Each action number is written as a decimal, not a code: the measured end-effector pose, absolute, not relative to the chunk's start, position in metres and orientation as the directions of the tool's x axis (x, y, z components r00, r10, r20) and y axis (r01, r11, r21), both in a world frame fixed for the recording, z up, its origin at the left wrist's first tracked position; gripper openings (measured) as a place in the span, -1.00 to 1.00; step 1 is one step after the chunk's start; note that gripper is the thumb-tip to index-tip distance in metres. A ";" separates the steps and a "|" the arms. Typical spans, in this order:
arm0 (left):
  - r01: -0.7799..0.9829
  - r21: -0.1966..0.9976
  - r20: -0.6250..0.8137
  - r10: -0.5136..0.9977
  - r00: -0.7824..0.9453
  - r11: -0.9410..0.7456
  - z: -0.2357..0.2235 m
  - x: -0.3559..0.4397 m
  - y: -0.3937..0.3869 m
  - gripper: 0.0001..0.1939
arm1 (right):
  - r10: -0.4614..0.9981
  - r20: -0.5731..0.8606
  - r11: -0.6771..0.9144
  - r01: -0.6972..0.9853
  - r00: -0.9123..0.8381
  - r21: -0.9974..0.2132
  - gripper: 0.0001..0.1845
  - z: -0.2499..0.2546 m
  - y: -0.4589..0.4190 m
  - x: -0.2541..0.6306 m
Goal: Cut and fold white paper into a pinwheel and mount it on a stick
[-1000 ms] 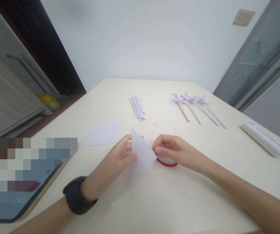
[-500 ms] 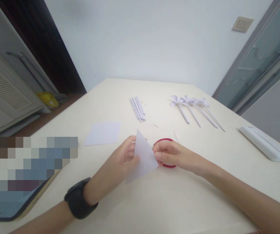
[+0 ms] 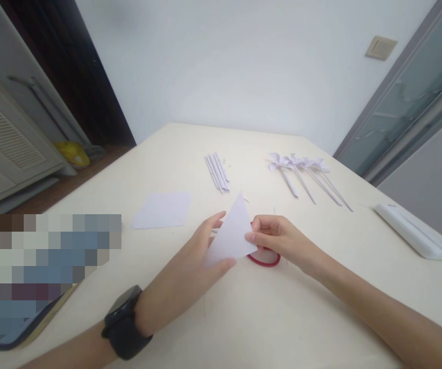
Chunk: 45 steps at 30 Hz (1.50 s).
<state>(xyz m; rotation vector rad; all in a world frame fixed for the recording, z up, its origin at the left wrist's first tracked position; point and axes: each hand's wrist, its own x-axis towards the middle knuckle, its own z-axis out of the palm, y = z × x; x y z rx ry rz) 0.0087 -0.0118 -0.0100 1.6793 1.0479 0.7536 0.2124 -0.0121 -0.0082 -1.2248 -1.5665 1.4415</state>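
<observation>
Over the pale counter [image 3: 301, 318], the left hand [image 3: 194, 264] curves open around a paper triangle [image 3: 230, 233], though I can't tell whether it grips; the right hand [image 3: 280, 238] pinches the triangle's right corner. I'd judge the paper is being positioned, calling for a steady pinch. A red loop [image 3: 265, 264] shows just below.

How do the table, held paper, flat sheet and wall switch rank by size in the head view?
Largest to smallest:
1. Table
2. Held paper and flat sheet: too alike to rank, the former being partly covered
3. Wall switch
</observation>
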 end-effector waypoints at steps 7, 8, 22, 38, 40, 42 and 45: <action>0.291 0.946 -0.014 0.878 0.479 -0.144 -0.013 0.008 -0.011 -0.32 | 0.960 -0.061 -0.015 0.168 -0.275 -0.986 -0.64 -0.008 -0.011 0.212; 0.282 0.948 -0.007 0.877 0.480 -0.147 -0.012 0.008 -0.010 -0.34 | 0.960 -0.055 -0.009 0.166 -0.276 -0.986 -0.64 -0.008 -0.011 0.212; 0.302 0.941 -0.034 0.842 0.539 -0.155 -0.010 0.011 -0.016 -0.42 | 0.968 -0.019 0.039 0.227 -0.249 -0.973 -0.66 -0.011 -0.009 0.213; 0.276 0.955 -0.072 0.823 0.564 -0.105 -0.004 0.008 -0.014 -0.49 | 0.921 0.013 0.105 0.216 -0.390 -0.971 -0.68 -0.008 -0.012 0.210; 0.251 0.966 -0.094 0.815 0.572 -0.065 -0.001 0.008 -0.014 -0.49 | 0.906 0.027 0.138 0.235 -0.423 -0.962 -0.69 -0.008 -0.013 0.210; 0.237 0.971 -0.114 0.806 0.581 -0.034 -0.001 0.008 -0.013 -0.50 | 0.902 0.025 0.151 0.261 -0.431 -0.953 -0.70 -0.008 -0.014 0.210; 0.214 0.977 -0.117 0.783 0.611 -0.021 -0.010 0.008 -0.010 -0.55 | 0.907 0.043 0.182 0.298 -0.419 -0.937 -0.71 -0.010 -0.016 0.211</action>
